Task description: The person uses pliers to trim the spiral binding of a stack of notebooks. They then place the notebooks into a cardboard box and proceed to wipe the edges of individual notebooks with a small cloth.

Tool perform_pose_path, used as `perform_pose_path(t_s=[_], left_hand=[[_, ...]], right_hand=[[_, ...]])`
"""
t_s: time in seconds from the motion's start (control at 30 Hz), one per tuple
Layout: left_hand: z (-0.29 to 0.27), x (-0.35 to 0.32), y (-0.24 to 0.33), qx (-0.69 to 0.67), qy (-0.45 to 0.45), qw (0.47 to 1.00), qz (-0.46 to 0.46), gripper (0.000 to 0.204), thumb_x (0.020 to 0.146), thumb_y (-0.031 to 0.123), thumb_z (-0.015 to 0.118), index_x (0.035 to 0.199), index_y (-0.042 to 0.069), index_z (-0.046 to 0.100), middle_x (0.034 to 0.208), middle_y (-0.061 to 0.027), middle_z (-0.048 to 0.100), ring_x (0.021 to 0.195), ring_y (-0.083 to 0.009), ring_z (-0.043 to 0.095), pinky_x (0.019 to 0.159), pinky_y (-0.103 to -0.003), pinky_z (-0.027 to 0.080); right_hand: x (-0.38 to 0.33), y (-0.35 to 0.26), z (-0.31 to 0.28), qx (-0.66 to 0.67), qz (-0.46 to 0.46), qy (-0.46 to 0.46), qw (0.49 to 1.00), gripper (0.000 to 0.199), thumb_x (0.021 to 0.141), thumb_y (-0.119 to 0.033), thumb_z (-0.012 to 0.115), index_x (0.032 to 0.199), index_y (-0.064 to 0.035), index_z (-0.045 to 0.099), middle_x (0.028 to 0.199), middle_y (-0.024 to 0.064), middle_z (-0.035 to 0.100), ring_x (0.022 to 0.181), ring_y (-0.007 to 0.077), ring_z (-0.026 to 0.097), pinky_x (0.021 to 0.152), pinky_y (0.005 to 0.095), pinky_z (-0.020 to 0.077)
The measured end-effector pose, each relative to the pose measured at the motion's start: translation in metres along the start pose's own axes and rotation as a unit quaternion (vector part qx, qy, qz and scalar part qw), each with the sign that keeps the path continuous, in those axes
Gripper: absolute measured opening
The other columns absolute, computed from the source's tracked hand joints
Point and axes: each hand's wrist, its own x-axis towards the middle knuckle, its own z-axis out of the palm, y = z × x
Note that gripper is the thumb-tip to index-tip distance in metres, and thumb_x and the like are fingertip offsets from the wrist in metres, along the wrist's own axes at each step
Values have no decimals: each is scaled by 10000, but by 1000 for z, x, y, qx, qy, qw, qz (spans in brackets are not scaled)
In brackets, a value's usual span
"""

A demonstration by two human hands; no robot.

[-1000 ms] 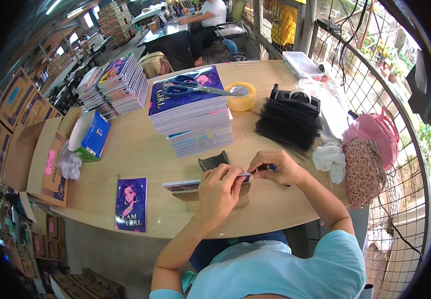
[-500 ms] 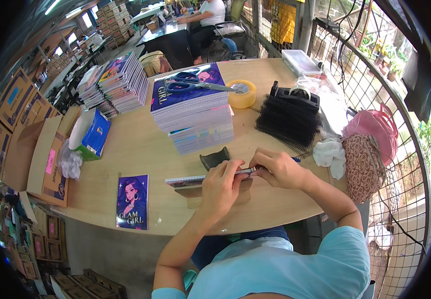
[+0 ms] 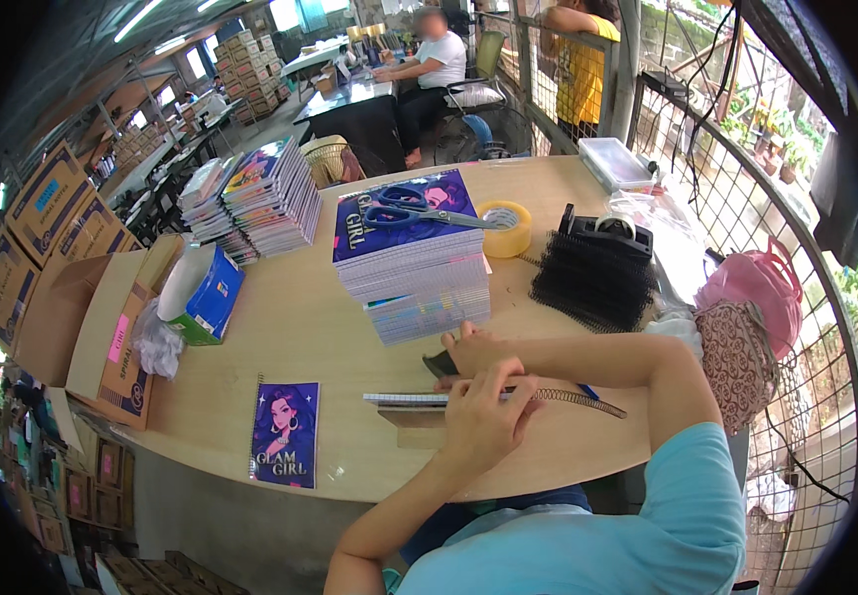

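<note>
A thin notebook (image 3: 404,400) lies edge-on in front of me on the round wooden table (image 3: 280,327). A black spiral coil (image 3: 577,400) sticks out of its right end. My left hand (image 3: 478,421) presses down on the notebook and grips it by the spine. Just behind it, my right hand (image 3: 476,349) has reached across and touches a small dark object (image 3: 438,365); its fingers are hidden. Right behind both hands stands a tall stack of purple-covered notebooks (image 3: 414,260) with blue-handled scissors (image 3: 419,211) on top.
One finished purple notebook (image 3: 286,433) lies at my left. A heap of black coils (image 3: 592,281), a tape roll (image 3: 504,228), a blue box (image 3: 206,296), more notebook stacks (image 3: 255,198) and an open carton (image 3: 102,327) surround the spot. A pink bag (image 3: 756,297) hangs on the wire fence. A person sits far behind.
My right hand has left the coil's right end and moved left to the dark object behind the notebook. The left hand stays on the notebook.
</note>
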Motion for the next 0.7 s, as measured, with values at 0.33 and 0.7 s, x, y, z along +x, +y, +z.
perform_pose_path(t_s=[0.33,0.7], left_hand=[[-12,3,-3,38,17,999,-7,189,790,228,738,927,116,673,943,-11,598,803,-215,586,769,-367,430],[-16,-12,-28,-17,0,997,-80,258,765,145,771,979,98,634,854,-28,611,815,-240,595,786,-378,419]], right_hand=[[-51,94,-50,315,-176,9,933,484,820,-388,656,1148,-32,674,1102,234,665,1030,329,639,868,402,499],[-59,97,-49,194,-195,-78,958,488,834,-354,633,1179,-10,669,1126,216,643,1066,321,592,914,391,454]])
